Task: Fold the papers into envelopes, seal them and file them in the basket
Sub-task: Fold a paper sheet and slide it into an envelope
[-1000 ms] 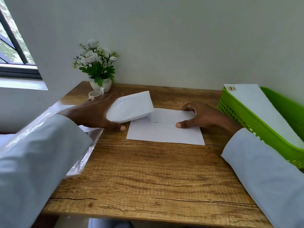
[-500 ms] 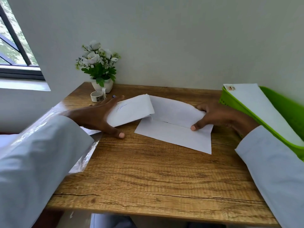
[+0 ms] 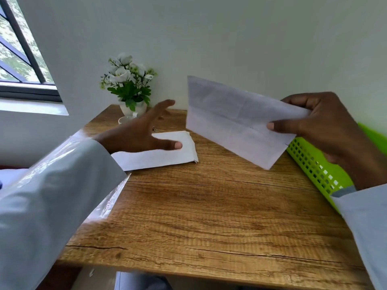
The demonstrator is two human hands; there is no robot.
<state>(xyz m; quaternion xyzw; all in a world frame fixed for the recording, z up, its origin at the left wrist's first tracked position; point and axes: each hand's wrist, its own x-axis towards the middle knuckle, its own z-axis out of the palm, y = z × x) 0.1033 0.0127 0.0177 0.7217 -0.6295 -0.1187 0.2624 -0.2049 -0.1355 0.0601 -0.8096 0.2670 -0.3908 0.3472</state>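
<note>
My right hand (image 3: 322, 126) grips a white folded paper (image 3: 234, 120) by its right end and holds it up above the wooden table (image 3: 209, 206), tilted with its far corner raised. My left hand (image 3: 142, 132) hovers open, fingers spread, just over a white envelope (image 3: 167, 153) that lies flat on the table's left side. The green perforated basket (image 3: 314, 168) stands at the right edge, partly hidden behind my right hand and sleeve.
A pot of white flowers (image 3: 127, 88) and a small white roll of tape (image 3: 125, 119) stand at the table's back left corner. A clear plastic sleeve (image 3: 104, 204) hangs over the left edge. A window is at far left, a plain wall behind.
My right hand lifted the folded paper off the table and to the right. My left hand let go of the envelope, which now lies flat, and opened above it.
</note>
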